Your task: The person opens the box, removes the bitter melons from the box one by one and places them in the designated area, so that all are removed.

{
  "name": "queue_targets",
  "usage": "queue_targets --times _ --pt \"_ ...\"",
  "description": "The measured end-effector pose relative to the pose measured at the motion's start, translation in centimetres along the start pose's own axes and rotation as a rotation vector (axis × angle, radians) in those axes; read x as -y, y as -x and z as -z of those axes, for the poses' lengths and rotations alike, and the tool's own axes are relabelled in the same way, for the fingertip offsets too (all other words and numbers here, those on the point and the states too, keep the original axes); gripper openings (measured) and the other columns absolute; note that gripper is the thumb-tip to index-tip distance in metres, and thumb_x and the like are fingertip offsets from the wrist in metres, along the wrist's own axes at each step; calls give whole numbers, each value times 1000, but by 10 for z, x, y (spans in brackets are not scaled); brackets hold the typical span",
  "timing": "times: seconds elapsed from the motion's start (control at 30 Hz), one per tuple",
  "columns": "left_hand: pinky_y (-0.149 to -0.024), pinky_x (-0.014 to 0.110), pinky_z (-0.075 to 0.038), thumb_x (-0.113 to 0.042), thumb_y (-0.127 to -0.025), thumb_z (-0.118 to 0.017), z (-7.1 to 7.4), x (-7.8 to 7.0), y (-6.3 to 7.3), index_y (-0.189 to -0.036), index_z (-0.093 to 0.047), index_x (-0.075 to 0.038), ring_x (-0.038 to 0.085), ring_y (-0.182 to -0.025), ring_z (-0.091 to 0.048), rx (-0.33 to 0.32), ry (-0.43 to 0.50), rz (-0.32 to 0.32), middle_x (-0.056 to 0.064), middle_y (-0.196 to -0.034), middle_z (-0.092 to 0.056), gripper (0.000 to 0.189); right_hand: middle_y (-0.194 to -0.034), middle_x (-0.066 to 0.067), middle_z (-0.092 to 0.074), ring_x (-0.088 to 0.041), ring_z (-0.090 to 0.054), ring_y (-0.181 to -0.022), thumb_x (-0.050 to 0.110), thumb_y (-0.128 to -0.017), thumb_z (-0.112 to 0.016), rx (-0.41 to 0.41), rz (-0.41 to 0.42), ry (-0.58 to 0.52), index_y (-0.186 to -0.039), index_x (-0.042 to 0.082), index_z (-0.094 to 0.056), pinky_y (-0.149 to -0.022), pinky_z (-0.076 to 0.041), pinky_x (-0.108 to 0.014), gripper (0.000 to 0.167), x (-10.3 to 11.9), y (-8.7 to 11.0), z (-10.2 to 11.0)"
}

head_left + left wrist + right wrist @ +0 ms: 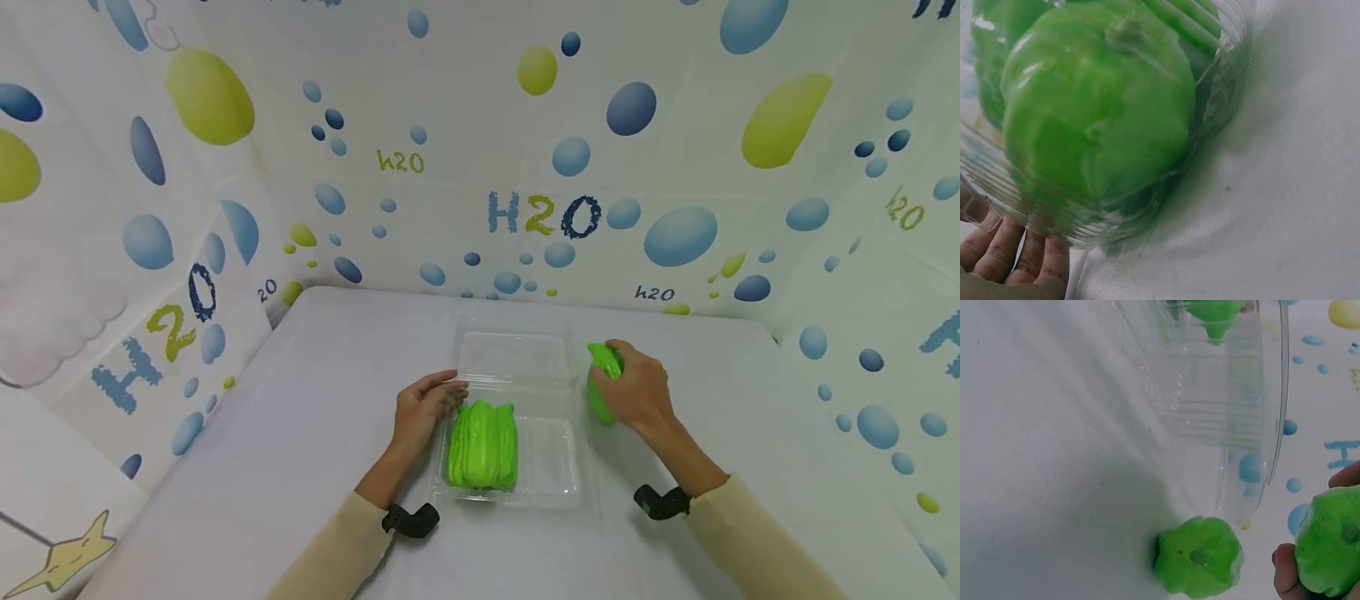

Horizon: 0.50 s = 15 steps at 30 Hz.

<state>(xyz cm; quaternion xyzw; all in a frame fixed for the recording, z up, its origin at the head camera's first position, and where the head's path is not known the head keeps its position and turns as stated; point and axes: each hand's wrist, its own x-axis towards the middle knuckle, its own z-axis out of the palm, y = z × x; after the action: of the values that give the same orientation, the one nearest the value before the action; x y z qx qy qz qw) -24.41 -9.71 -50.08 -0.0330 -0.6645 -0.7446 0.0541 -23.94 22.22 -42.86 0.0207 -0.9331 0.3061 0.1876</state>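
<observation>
In the head view a clear plastic clamshell box (551, 454) lies with its lid (513, 354) folded back. Ridged bright green peppers (482, 446) lie side by side in its left half. My left hand (422, 412) holds the box at its left rim; in the left wrist view its fingers (1000, 253) lie along the plastic. Right of the box, my right hand (637, 387) grips another green pepper (1332, 540), thumb and fingers on opposite sides. One more pepper (1200, 557) rests on the table below that hand, beside the box.
The table (330, 358) wears a white cloth. Behind it and on both sides hang white curtains (450, 75) with blue and green spots and H2O lettering. Black bands (411, 521) sit on both wrists.
</observation>
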Motion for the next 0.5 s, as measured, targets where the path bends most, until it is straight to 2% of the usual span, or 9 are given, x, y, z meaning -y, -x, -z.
queue_targets --times 0.3,0.5 --pt "-71 17 -50 -10 -100 -60 0 -1 0 -127 -66 4 25 -99 -74 -3 -9 -3 18 -111 -75 31 -95 -18 -68 -27 -57 -72 27 -91 -61 -14 -45 19 -134 3 -61 -57 -44 -32 50 -16 -6 1" --pt "-69 18 -50 -9 -99 -61 -1 0 0 -127 -66 5 23 -97 -75 -4 -1 1 18 -109 -75 31 -96 -20 -69 -27 -58 -72 28 -91 -61 -24 -59 28 -135 0 -60 -57 -44 -32 52 -27 -10 3"
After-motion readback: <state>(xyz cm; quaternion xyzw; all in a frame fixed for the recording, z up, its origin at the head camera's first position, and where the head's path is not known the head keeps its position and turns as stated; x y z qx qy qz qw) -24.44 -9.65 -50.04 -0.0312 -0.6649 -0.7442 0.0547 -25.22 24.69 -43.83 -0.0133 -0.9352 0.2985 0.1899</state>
